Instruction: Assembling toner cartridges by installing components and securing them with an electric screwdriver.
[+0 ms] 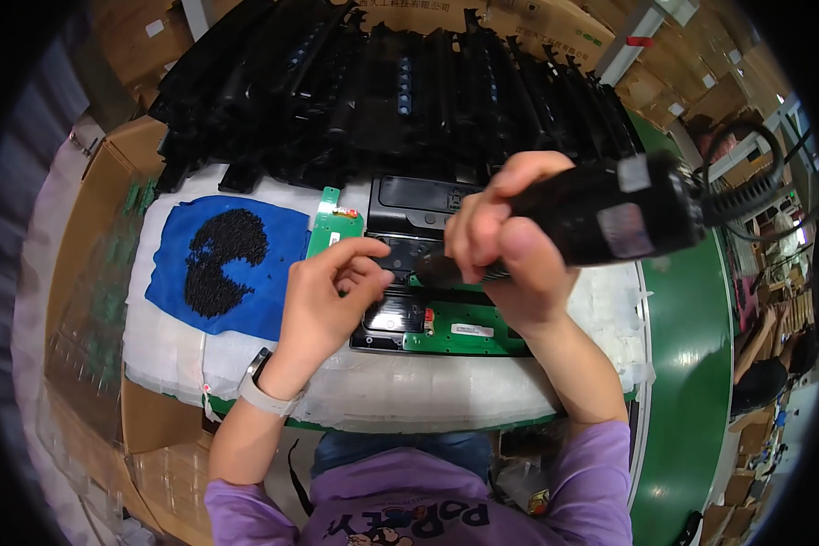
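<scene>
My right hand (532,278) is wrapped round a black electric screwdriver (610,214), held nearly level with its tip pointing left. The tip is over a black plastic housing (391,314) lying on the white-covered table. A green circuit board (469,341) is seated in the near part of that housing. My left hand (323,296) is beside the screwdriver tip, thumb and fingers curled inward. Whatever it may hold is too small to make out. Behind my left fingers lies a separate green circuit board (323,238). Another black housing (419,196) lies just beyond the hands.
At the left, a blue cloth (166,264) carries a pile of small black screws (223,255). Long black plastic parts (409,82) are stacked across the far side. A cardboard box (141,150) stands left, a green surface (687,355) right. The screwdriver's coiled cord (746,200) trails right.
</scene>
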Tool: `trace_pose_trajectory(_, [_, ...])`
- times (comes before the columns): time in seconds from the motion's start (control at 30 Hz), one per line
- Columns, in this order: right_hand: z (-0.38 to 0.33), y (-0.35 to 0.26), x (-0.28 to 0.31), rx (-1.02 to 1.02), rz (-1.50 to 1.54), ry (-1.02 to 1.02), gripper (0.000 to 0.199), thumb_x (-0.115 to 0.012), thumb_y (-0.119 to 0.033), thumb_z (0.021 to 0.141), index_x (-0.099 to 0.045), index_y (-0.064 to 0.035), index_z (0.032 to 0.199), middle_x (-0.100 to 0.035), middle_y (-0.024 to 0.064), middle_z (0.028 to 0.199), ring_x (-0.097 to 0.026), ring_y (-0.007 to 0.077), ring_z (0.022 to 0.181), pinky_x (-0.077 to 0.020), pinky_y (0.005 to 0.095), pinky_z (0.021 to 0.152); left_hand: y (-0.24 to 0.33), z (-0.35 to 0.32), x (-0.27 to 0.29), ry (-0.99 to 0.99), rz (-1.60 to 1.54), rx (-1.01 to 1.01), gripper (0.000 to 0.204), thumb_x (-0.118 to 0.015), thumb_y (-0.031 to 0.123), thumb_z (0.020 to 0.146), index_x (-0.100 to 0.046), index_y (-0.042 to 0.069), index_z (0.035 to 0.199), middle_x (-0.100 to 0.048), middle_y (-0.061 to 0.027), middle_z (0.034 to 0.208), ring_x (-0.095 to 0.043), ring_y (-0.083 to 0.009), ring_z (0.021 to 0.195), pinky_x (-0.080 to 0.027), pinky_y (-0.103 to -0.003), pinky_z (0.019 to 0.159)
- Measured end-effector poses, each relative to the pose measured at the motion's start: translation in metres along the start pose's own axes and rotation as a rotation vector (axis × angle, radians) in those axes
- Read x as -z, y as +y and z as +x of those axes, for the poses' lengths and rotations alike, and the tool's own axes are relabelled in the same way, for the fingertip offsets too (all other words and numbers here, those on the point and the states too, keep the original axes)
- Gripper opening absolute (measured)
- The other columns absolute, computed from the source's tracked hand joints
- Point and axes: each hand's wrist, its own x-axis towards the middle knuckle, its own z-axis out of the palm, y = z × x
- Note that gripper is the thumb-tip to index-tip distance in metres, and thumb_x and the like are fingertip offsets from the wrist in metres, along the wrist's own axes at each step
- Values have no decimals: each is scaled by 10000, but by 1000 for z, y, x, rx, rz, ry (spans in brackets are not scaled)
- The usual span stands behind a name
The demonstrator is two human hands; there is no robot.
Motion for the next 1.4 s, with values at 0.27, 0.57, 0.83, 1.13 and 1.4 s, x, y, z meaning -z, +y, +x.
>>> trace_pose_trajectory(0.27, [0, -16, -4, 41, 98, 7, 347, -555, -337, 841, -408, -102, 1049, -448, 9, 610, -431, 122, 449, -416, 309, 546, 4, -4, -6, -77, -53, 54, 137, -661, 5, 776, -646, -5, 912, -619, -2, 666, -490, -3, 562, -400, -155, 507])
trace_pose_trajectory(0.57, [1, -21, -2, 46, 164, -11, 330, -525, -339, 859, -412, -90, 1045, -449, 10, 606, -426, 120, 444, -417, 312, 536, 4, -5, -5, -92, 32, -59, 75, -624, 12, 801, -647, -11, 869, -621, -34, 713, -543, -56, 580, -408, -181, 516])
trace_pose_trajectory(0.83, [5, -19, 3, 83, 293, 185, 300, -472, -326, 892, -457, -61, 1031, -449, 16, 603, -427, 126, 445, -420, 319, 528, 5, -4, -3, -172, -240, 82, 112, -617, 0, 805, -625, -11, 916, -620, -30, 735, -555, -52, 611, -445, -181, 569])
trace_pose_trajectory(1.13, [5, -1, 10, -20, 58, 84, 269, -578, -156, 804, -440, -19, 990, -466, 36, 591, -463, 123, 445, -407, 270, 464, 7, -2, 2, 10, 202, -85, 166, -631, -40, 757, -623, -3, 919, -634, -44, 758, -562, -69, 639, -432, -190, 567])
trace_pose_trajectory(1.4, [-1, 17, 3, -90, 30, 0, 277, -680, -21, 727, -512, -5, 947, -551, 17, 702, -525, 44, 592, -429, 187, 532, 5, -2, 0, 69, 276, -211, 103, -603, -3, 793, -630, 17, 890, -632, -85, 773, -561, -160, 602, -422, -245, 528])
